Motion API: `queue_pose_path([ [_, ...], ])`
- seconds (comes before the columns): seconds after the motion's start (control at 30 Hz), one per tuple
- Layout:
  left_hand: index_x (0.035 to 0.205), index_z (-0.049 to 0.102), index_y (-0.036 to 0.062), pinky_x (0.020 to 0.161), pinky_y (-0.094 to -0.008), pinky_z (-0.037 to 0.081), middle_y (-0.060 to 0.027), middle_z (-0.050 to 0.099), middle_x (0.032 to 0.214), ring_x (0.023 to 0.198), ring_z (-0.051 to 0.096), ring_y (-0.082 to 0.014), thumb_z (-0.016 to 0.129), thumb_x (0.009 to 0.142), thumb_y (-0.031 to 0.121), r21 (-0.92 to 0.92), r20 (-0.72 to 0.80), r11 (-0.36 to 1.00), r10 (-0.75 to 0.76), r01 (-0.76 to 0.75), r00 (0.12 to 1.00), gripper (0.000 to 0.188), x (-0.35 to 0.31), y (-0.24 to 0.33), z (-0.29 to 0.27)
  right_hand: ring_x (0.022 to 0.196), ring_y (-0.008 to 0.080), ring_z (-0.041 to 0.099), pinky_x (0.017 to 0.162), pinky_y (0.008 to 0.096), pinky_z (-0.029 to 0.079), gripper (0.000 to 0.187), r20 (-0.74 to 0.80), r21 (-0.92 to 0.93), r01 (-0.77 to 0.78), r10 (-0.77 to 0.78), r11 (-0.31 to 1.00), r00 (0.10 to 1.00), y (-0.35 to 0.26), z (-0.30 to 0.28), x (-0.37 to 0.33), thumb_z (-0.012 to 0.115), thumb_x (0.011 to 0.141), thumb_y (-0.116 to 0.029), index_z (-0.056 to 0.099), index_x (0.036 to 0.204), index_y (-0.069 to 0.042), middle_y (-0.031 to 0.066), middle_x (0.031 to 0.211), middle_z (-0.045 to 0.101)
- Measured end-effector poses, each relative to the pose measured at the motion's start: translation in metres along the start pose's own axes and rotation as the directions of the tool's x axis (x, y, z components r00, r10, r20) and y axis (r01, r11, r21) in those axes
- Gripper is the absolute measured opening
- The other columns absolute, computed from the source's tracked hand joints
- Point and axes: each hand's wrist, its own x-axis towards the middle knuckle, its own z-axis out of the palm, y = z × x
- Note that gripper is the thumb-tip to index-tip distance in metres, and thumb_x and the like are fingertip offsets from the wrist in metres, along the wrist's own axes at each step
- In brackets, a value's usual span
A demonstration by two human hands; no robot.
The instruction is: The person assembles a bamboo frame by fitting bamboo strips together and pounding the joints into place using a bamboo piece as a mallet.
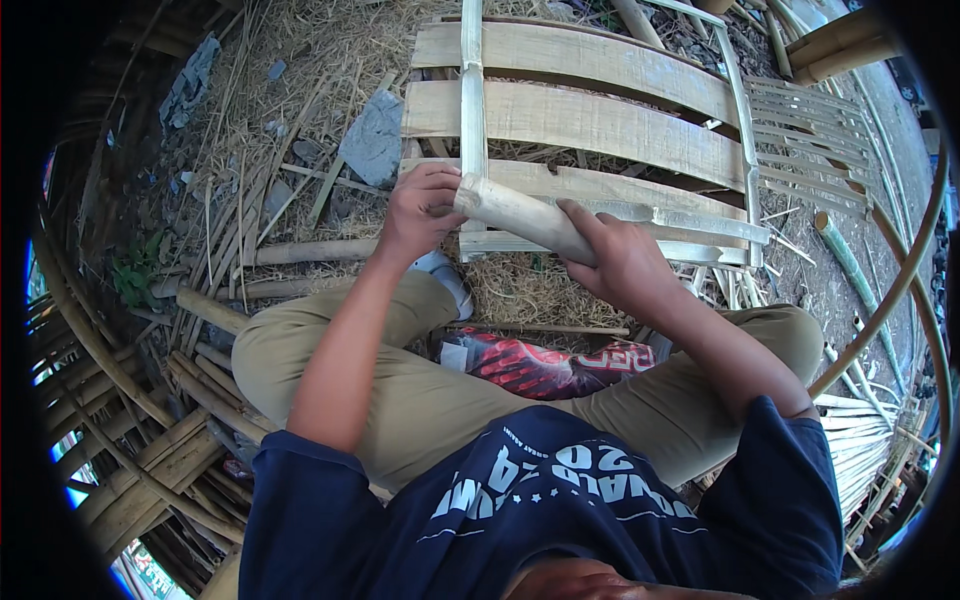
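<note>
My right hand (pixel 628 258) is wrapped round the right end of a short, thick, pale bamboo piece (pixel 525 217). It tilts, its left end higher in the picture. At that left end my left hand (pixel 418 208) is closed, fingers curled beside the left rail of a slatted bamboo frame (pixel 570 108). What those fingers pinch, if anything, is hidden. The frame lies in front of me, with wide flat slats running across two split-bamboo rails (pixel 473 100). The bamboo piece passes over its near left corner.
A grey stone slab (pixel 374 138) lies left of the frame. Bamboo poles (pixel 315 252) and strips cover the straw-strewn ground at left. A red and black printed sack (pixel 540 366) is between my legs. Another slatted panel (pixel 805 140) and a green bamboo pole (pixel 848 262) are at right.
</note>
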Motion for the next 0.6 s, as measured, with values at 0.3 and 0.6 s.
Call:
queue_pose_path([
  [0.3, 0.086, 0.082, 0.0077, 0.098, -0.0426, 0.054, -0.003, 0.079, 0.098, 0.112, 0.07, -0.0261, 0.091, 0.069, 0.009, 0.013, 0.003, 1.0, 0.025, -0.025, 1.0, 0.019, -0.001, -0.001, 0.0, 0.086, 0.0452, 0.072, 0.076, 0.0538, 0.058, 0.071, -0.125, 0.16, 0.071, -0.051, 0.985, 0.991, -0.002, 0.001, -0.002, 0.079, 0.086, -0.019, 0.049, 0.149, -0.007, 0.0257, 0.097, 0.071],
  [0.6, 0.083, 0.081, 0.008, 0.097, -0.0429, 0.054, -0.0025, 0.079, 0.095, 0.11, 0.07, -0.025, 0.092, 0.07, 0.009, 0.018, 0.001, 1.0, 0.01, -0.01, 1.0, 0.017, -0.001, 0.0, 0.001, 0.086, 0.0465, 0.071, 0.077, 0.0536, 0.058, 0.071, 0.004, 0.006, -0.003, 0.003, 1.0, 1.0, -0.001, -0.003, -0.002, 0.078, 0.086, -0.019, 0.048, 0.149, -0.008, 0.0248, 0.097, 0.071],
])
